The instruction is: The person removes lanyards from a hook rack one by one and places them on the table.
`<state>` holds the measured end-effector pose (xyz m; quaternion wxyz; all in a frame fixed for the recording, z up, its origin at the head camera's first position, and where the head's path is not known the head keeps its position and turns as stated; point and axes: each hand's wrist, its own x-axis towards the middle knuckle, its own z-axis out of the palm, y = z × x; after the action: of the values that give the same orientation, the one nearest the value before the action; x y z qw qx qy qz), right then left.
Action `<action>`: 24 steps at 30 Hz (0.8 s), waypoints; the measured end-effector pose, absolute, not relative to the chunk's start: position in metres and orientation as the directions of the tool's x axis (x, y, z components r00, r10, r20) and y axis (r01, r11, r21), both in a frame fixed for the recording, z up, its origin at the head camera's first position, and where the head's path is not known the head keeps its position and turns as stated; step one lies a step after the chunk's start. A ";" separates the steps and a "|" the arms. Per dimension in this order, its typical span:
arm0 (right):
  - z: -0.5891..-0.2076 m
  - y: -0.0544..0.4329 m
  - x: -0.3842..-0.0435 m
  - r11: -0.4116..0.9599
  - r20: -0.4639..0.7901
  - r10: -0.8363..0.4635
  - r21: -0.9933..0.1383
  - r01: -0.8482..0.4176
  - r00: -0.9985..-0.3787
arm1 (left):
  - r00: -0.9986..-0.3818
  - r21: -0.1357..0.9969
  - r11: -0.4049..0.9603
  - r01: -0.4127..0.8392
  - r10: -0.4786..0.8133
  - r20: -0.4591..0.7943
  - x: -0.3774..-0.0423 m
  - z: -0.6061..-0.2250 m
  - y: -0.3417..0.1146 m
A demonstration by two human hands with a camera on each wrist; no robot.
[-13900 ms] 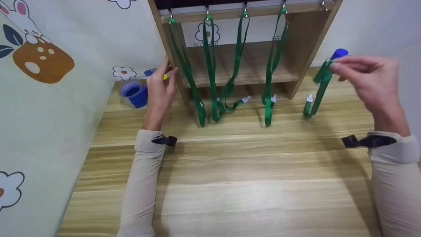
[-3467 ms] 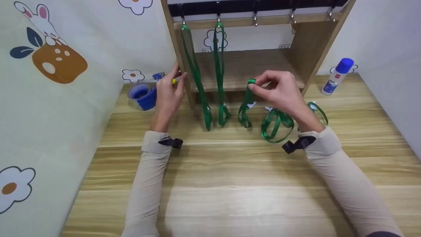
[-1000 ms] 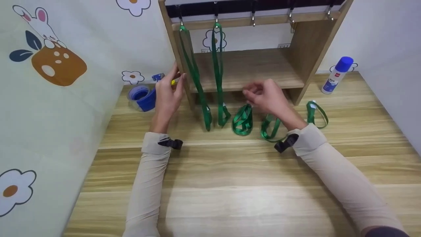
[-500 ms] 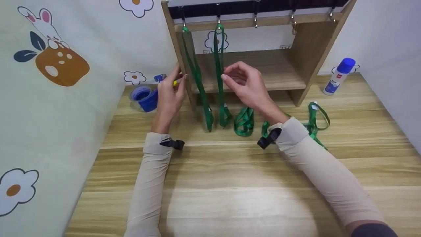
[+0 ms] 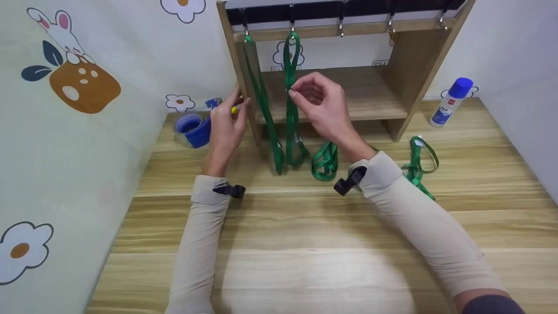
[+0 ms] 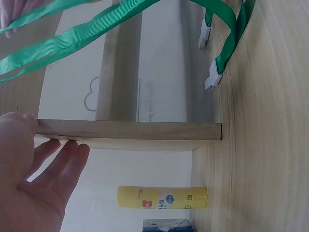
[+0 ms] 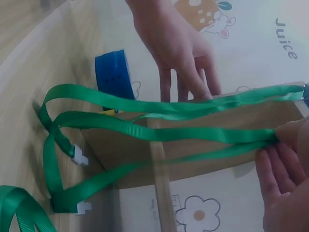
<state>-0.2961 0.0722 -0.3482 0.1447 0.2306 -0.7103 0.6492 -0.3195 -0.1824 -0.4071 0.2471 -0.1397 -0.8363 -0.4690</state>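
Note:
In the head view my left hand point(image 5: 226, 124) holds the left side panel of a wooden shelf point(image 5: 335, 93), thumb on one face and fingers on the other. My right hand point(image 5: 326, 104) pinches a green lanyard point(image 5: 291, 111) partway down its length, drawing its two strands together. That lanyard still hangs from the second hook; another lanyard point(image 5: 263, 102) hangs from the first. Both have white plastic clips point(image 7: 81, 157) at the lower end. A coiled lanyard point(image 5: 324, 161) lies on the table below the right hand, and one more point(image 5: 416, 159) lies farther right. A further one is mostly hidden behind the right forearm.
Three bare hooks point(image 5: 341, 28) follow on the shelf's rail. A blue-capped glue bottle point(image 5: 452, 102) stands right of the shelf. Rolls of tape point(image 5: 192, 131) sit on the left by the wall. A yellow glue stick point(image 6: 161, 197) shows in the left wrist view.
Four lanyards hung earlier; two hang now, and others lie on the table. In the last second my right hand rose leftward from the coiled lanyard and pinched the second hanging one. The left hand stays put.

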 end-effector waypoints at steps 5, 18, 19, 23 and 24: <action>-0.348 0.073 -0.291 0.068 0.662 -0.109 -0.739 -0.670 -0.742 | -0.844 0.719 0.523 0.459 0.003 0.537 -0.319 -0.407 -0.182; -0.361 0.074 -0.274 0.145 0.775 -0.258 -0.559 -0.816 -0.577 | -0.841 0.723 0.508 0.467 0.003 0.541 -0.320 -0.409 -0.184; -0.363 0.074 -0.274 0.151 0.768 -0.262 -0.565 -0.811 -0.584 | -0.840 0.722 0.508 0.470 0.005 0.543 -0.320 -0.409 -0.184; -0.369 0.077 -0.271 0.149 0.722 -0.266 -0.624 -0.767 -0.639 | -0.826 0.705 0.515 0.487 0.009 0.563 -0.321 -0.408 -0.183; -0.371 0.078 -0.270 0.151 0.710 -0.263 -0.638 -0.755 -0.653 | -0.824 0.703 0.517 0.489 0.009 0.567 -0.321 -0.408 -0.183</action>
<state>-0.2698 0.0778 -0.3707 0.2242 0.3513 -0.7249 0.5486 -0.3209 -0.1834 -0.4078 0.2564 -0.1495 -0.8324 -0.4680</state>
